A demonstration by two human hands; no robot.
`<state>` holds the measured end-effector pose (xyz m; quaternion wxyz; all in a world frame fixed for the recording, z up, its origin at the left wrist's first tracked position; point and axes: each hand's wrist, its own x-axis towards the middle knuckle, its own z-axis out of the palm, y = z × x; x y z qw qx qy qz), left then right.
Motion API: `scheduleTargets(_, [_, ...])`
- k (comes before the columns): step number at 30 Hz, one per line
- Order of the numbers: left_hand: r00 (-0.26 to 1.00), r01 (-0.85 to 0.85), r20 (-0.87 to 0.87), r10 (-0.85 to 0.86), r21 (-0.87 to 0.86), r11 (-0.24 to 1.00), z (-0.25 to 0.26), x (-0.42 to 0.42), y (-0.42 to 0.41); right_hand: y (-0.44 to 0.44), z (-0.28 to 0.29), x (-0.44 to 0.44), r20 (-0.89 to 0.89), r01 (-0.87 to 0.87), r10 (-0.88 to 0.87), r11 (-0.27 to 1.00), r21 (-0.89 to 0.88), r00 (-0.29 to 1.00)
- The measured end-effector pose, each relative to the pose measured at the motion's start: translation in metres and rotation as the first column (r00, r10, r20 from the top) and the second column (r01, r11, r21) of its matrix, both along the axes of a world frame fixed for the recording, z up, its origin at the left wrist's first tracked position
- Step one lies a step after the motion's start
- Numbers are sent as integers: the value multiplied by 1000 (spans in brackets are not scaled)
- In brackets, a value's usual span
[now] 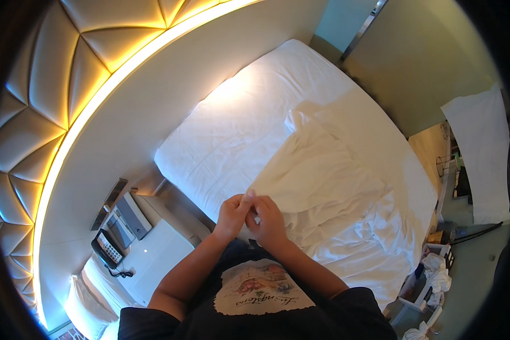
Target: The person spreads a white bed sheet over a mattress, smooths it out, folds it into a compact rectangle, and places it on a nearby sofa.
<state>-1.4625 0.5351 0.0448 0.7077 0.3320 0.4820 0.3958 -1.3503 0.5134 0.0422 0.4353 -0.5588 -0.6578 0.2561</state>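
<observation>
My left hand point(231, 216) and my right hand point(268, 221) meet in front of my body, fingertips together. Between them they pinch a corner of a loose white bed cover point(323, 170). A small bit of white cloth shows among the fingers, and the exact grip is partly hidden. From my hands the cover spreads over the bed, smooth in its upper part and bunched into folds towards the right. Under it lies a mattress point(221, 144) in a white fitted sheet, bare on the headboard side.
To my left a bedside cabinet point(161, 250) carries a corded telephone point(107, 247). White pillows point(89, 304) lie at lower left. A padded, lit headboard wall point(123, 119) curves past the bed. At right stands a cart point(420, 280) with crumpled white cloth point(435, 272).
</observation>
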Motion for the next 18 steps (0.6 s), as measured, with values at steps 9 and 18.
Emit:
scheduleTargets(9, [773,258,-634,5,321,911,-8,-7,-11,8,-28,21,-241,69,-181,911,-407,953])
scheduleTargets(18, [799,352,-600,35,514,782,-11,-19,-16,67,-73,60,192,-113,168,956,-269,967])
